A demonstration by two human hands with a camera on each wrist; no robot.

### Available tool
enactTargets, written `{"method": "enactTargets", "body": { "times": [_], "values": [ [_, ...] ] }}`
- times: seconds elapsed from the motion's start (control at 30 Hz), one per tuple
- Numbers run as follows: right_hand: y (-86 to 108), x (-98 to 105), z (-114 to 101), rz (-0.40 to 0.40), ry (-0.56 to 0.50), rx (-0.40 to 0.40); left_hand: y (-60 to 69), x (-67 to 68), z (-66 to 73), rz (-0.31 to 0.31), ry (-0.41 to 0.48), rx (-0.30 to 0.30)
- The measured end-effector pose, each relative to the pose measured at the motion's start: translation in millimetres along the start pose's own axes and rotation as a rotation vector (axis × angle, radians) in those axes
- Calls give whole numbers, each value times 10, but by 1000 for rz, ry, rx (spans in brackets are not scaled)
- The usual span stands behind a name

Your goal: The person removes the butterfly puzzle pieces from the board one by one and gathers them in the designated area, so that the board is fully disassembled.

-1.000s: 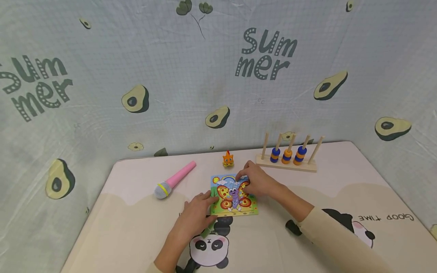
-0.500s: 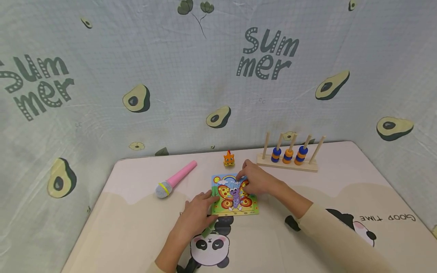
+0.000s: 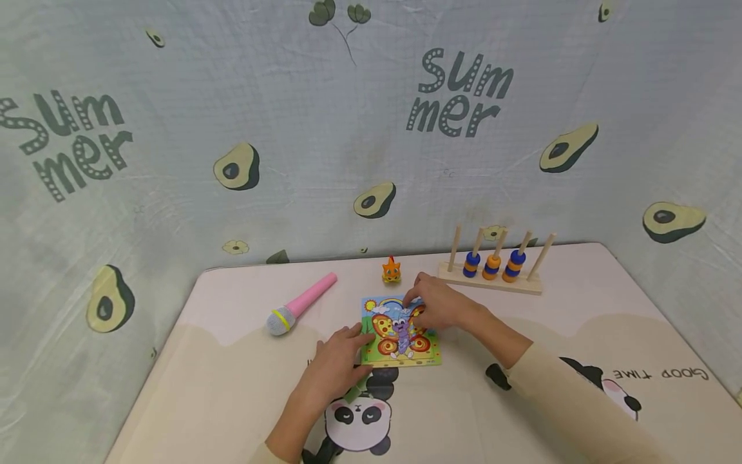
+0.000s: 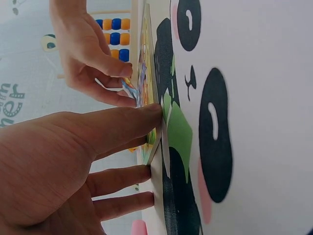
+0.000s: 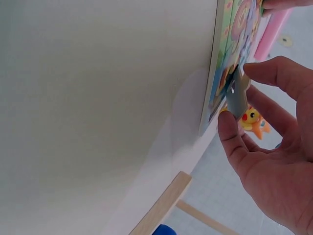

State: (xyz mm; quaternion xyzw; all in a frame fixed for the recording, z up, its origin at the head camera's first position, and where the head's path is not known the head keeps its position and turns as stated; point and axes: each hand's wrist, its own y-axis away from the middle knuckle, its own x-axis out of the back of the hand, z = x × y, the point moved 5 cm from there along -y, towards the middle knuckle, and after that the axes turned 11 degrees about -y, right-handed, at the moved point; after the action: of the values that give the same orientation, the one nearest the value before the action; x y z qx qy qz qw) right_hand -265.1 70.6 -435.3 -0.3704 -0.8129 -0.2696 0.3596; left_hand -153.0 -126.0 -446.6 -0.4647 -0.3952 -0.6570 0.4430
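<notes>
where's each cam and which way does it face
Head: on the head, facing forward and down at the puzzle; left hand, right hand and forearms show.
Left wrist: on that wrist, facing the left hand and puzzle; right hand beyond.
Right wrist: on that wrist, facing the right hand pinching a piece; left fingers at top.
Both wrist views share the puzzle and rack.

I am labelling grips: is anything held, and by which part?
The right hand pinches a puzzle piece by its edges; the left hand touches the puzzle board.
</notes>
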Motion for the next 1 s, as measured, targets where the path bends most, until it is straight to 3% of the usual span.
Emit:
{"method": "enactTargets", "body": {
  "times": [0.4,0.8,1.0],
  "values": [
    [9,-8,-39,-30,29,23,-6,49,18,6,-11,-9],
    [26,-41,0,-29,68,13,-2,12,27,-8,0,6],
    [35,-8,-19,-28,93,60,11,26,21,-8,1,7]
  ]
}}
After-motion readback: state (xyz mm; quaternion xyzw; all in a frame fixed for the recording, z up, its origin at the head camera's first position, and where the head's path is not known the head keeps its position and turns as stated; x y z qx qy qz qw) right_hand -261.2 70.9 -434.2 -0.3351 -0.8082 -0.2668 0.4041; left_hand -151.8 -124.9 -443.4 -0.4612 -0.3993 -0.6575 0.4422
